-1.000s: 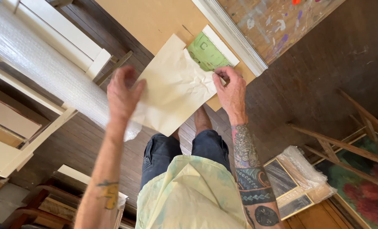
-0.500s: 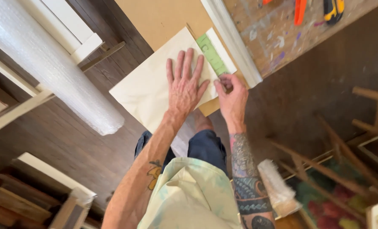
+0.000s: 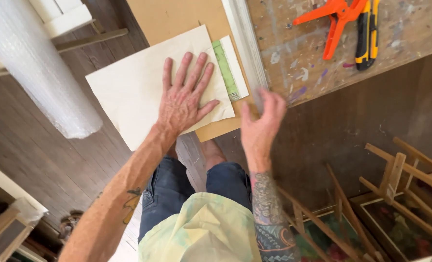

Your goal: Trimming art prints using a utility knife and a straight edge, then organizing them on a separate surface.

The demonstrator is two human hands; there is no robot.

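A cream-coloured rectangular paper sheet [image 3: 133,90] is pressed flat under the left hand [image 3: 183,99], palm down, fingers spread and pointed up-right, away from the body. The sheet's long axis is seen running from lower-left of that hand to upper-right, approx. in line w/ the fingers; it is laid over a tan cardboard panel [image 3: 167,17]. Just beyond the fingertips, a narrow green-patterned strip w/ white border [image 3: 228,68] is seen along the sheet's right edge. The right hand [image 3: 260,127] is held open and blurred, empty, in the air right of the left hand, near the panel's corner. Further up-right of the right hand, an orange plastic spring clamp [image 3: 334,19] and a yellow-black utility knife [image 3: 368,31] are laid on a paint-spattered wooden worktop [image 3: 322,73]. Left of the left hand, a bubble-wrap roll [image 3: 36,73] is seen.
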